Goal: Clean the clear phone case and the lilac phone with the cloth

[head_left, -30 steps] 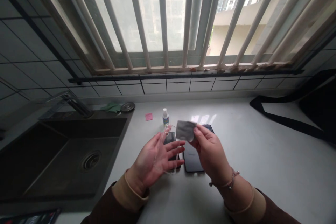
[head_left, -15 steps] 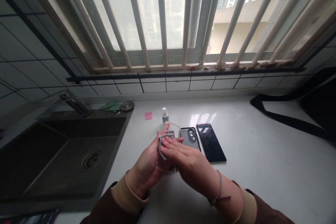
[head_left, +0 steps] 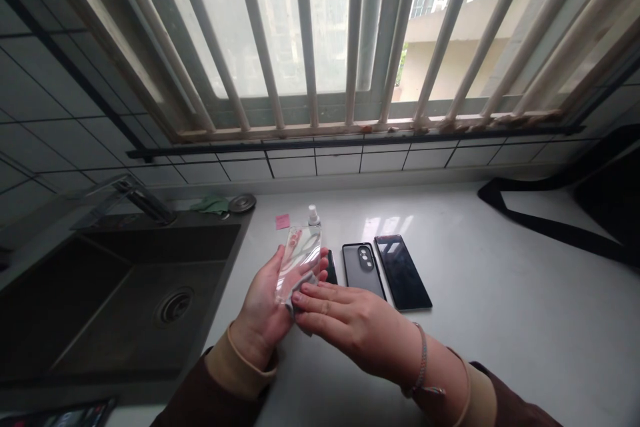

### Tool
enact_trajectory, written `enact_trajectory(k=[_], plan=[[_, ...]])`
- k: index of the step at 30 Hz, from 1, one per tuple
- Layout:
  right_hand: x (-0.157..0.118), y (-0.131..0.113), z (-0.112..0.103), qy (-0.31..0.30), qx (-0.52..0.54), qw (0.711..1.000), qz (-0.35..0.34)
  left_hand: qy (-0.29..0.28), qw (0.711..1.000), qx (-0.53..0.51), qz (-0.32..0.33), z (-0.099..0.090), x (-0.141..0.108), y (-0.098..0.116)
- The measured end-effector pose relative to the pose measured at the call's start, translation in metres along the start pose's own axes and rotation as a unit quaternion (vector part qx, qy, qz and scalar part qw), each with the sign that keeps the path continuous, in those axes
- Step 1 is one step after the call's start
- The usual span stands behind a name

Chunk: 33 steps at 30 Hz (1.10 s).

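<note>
Clear phone case (head_left: 301, 252): left of the black case (head_left: 359, 278), edges held by half-curled left hand (head_left: 264, 302); right hand (head_left: 345, 317) presses grey cloth (head_left: 305, 279) on it, fingers nearly straight (thumb hidden; cannot tell pinch).

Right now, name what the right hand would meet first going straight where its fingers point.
Beyond the grey cloth it touches, the right hand would probably first meet the clear phone case, then the left hand; depth is unclear.
</note>
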State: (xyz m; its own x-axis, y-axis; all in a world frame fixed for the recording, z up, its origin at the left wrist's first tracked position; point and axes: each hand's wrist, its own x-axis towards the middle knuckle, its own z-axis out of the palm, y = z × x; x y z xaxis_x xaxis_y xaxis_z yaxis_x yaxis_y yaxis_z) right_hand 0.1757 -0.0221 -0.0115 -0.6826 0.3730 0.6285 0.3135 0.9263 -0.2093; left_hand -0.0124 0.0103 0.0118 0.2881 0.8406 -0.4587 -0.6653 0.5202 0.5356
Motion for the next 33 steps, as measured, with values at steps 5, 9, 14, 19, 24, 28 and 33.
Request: enact_trajectory(k=[5,9,14,19,24,28,33], plan=[[-0.001,0.003,-0.007,-0.007,-0.016,1.000,0.014,-0.021,0.999,-0.007,0.033,0.002,0.000,0.004],[-0.007,0.008,-0.009,0.012,0.021,0.997,0.080,-0.017,0.998,-0.014,0.065,0.001,0.003,0.005],[-0.013,0.020,-0.009,0.198,0.145,0.911,0.330,-0.026,0.997,0.029,0.067,0.003,0.002,0.002],[-0.018,0.032,-0.011,0.322,0.169,0.797,0.482,-0.111,0.984,0.134,-0.024,0.004,-0.009,-0.003],[-0.016,0.034,-0.008,0.294,0.314,0.786,0.444,-0.194,0.950,0.202,-0.137,0.000,-0.014,-0.006],[-0.014,0.032,-0.004,0.277,0.411,0.764,0.412,-0.195,0.951,0.196,-0.136,-0.002,-0.012,-0.004],[-0.017,0.029,-0.004,0.272,0.290,0.831,0.388,-0.164,0.971,0.149,-0.085,0.001,-0.010,-0.004]])
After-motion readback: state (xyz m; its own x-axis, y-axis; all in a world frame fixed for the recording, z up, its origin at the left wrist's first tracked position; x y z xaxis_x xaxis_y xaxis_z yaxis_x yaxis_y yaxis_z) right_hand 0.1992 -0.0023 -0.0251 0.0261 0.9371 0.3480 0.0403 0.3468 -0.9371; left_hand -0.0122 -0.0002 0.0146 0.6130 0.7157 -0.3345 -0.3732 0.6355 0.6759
